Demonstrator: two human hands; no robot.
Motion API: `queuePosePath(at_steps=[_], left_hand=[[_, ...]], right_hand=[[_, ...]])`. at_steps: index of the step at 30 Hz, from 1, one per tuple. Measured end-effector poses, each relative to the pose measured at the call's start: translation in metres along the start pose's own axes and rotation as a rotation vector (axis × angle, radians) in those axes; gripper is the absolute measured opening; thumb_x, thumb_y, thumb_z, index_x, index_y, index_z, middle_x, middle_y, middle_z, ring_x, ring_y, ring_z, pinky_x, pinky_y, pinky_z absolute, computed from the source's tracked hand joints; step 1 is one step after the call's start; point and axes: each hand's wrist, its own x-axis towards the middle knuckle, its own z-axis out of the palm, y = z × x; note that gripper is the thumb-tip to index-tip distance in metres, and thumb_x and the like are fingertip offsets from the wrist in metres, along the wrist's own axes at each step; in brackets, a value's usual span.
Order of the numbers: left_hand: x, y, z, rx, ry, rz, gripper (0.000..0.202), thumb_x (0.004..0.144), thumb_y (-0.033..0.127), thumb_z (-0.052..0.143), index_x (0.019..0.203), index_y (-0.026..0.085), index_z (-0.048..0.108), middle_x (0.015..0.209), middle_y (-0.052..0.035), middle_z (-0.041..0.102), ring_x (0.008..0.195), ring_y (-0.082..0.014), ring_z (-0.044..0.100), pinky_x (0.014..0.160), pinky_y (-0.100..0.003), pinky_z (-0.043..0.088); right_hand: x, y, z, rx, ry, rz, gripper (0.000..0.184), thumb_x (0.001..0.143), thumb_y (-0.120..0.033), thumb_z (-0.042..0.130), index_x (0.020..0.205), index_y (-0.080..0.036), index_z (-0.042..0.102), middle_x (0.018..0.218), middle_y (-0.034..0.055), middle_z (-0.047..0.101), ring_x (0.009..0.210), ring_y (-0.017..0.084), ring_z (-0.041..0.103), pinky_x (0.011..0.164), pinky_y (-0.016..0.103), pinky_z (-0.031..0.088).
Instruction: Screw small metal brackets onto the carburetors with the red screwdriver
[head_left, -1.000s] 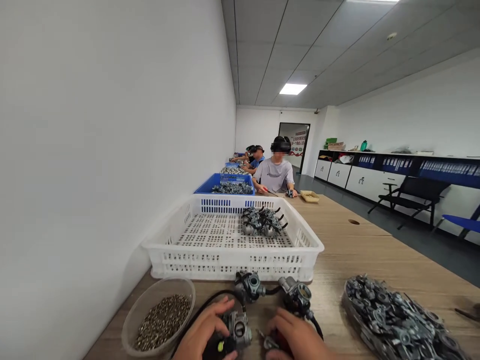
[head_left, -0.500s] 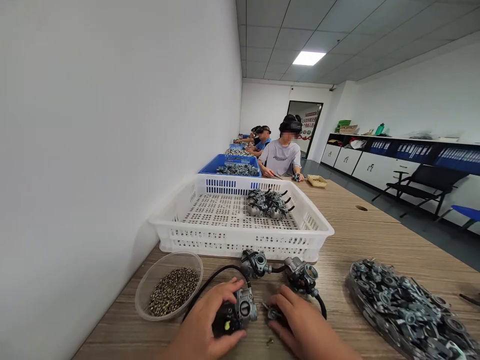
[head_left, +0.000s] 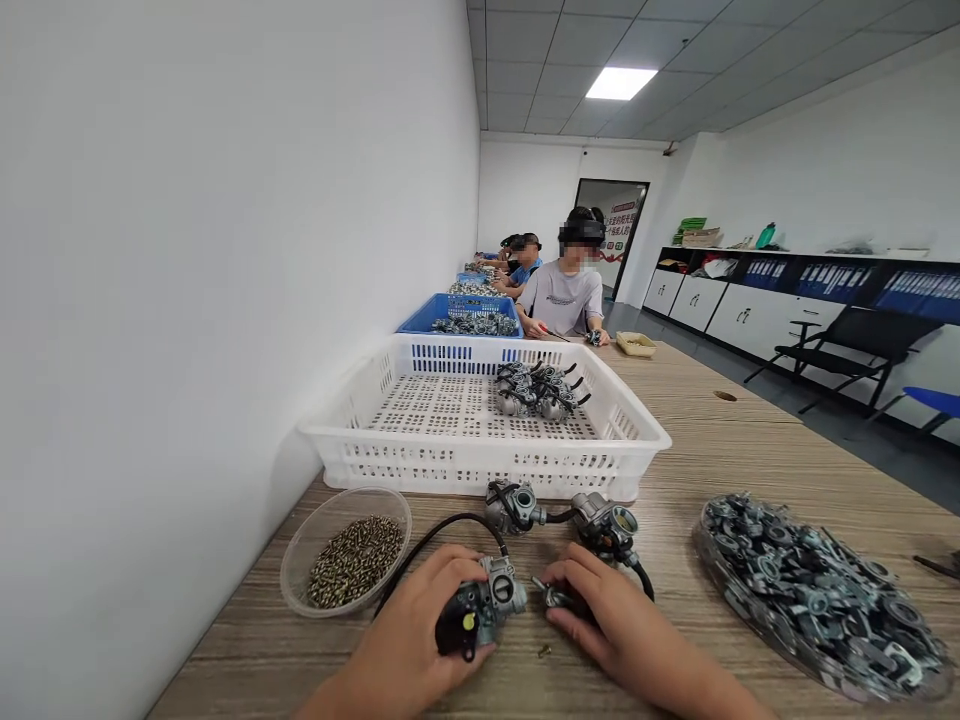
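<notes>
My left hand (head_left: pixel 424 620) is wrapped round a grey metal carburetor (head_left: pixel 487 598) with a black hose, resting on the wooden table (head_left: pixel 720 450). My right hand (head_left: pixel 607 615) is just to its right, fingers pinched on a small metal part (head_left: pixel 551 596). A tiny screw (head_left: pixel 543 651) lies loose on the table between my hands. Two more carburetors, one (head_left: pixel 513 505) and another (head_left: pixel 609 525), sit just beyond my hands in front of the white crate (head_left: pixel 420 455).
A clear bowl of small screws (head_left: pixel 351 556) stands at the left. A tray heaped with metal parts (head_left: pixel 814 595) lies at the right. The white crate holds a cluster of carburetors (head_left: pixel 538 390). Behind it a blue crate (head_left: pixel 465 318); other people (head_left: pixel 562 290) sit working farther along.
The view has tilted down, so both hands show more fully. My hands stay on the carburetor and the small part; a loose screw now shows between them.
</notes>
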Motion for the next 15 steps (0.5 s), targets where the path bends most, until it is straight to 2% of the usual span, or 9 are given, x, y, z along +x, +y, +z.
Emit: queuePosePath(at_steps=[4, 6, 8, 11, 15], left_hand=[[-0.003, -0.001, -0.006, -0.023, -0.122, -0.001, 0.070, 0.079, 0.026, 0.099, 0.140, 0.031, 0.066, 0.150, -0.0088, 0.075, 0.136, -0.0349, 0.074, 0.121, -0.047, 0.060], [-0.005, -0.001, -0.008, -0.049, -0.209, 0.036, 0.082, 0.074, 0.037, 0.105, 0.145, 0.031, 0.063, 0.148, -0.0085, 0.077, 0.134, -0.0356, 0.076, 0.119, -0.046, 0.061], [-0.007, 0.000, -0.011, -0.085, -0.258, 0.104, 0.084, 0.075, 0.048, 0.106, 0.146, 0.031, 0.063, 0.146, -0.0085, 0.079, 0.132, -0.0348, 0.077, 0.117, -0.044, 0.061], [-0.006, 0.003, -0.016, -0.067, -0.208, 0.209, 0.071, 0.084, 0.056, 0.102, 0.141, 0.032, 0.067, 0.149, -0.0087, 0.077, 0.134, -0.0333, 0.075, 0.120, -0.043, 0.059], [-0.003, 0.007, -0.025, 0.080, -0.125, 0.285, 0.048, 0.092, 0.050, 0.098, 0.131, 0.033, 0.075, 0.148, -0.0068, 0.077, 0.132, -0.0320, 0.073, 0.117, -0.046, 0.057]], right_hand=[[-0.002, -0.001, -0.009, 0.125, 0.026, -0.046, 0.025, 0.118, -0.040, 0.058, 0.137, -0.029, 0.069, 0.126, 0.0074, 0.070, 0.113, 0.025, 0.071, 0.101, 0.038, 0.058], [-0.004, -0.006, -0.014, 0.218, 0.049, -0.070, 0.028, 0.119, -0.046, 0.058, 0.139, -0.030, 0.069, 0.126, 0.0068, 0.069, 0.115, 0.024, 0.070, 0.102, 0.037, 0.056], [-0.006, -0.014, -0.018, 0.340, 0.066, -0.109, 0.029, 0.119, -0.050, 0.060, 0.139, -0.032, 0.071, 0.125, 0.0063, 0.069, 0.115, 0.024, 0.069, 0.102, 0.037, 0.055], [-0.009, -0.027, -0.019, 0.472, 0.029, -0.146, 0.028, 0.117, -0.050, 0.065, 0.137, -0.033, 0.075, 0.121, 0.0056, 0.069, 0.110, 0.024, 0.067, 0.101, 0.037, 0.053], [-0.008, -0.036, -0.015, 0.536, -0.011, -0.138, 0.030, 0.115, -0.051, 0.069, 0.134, -0.031, 0.079, 0.116, 0.0063, 0.069, 0.105, 0.024, 0.067, 0.097, 0.037, 0.054]])
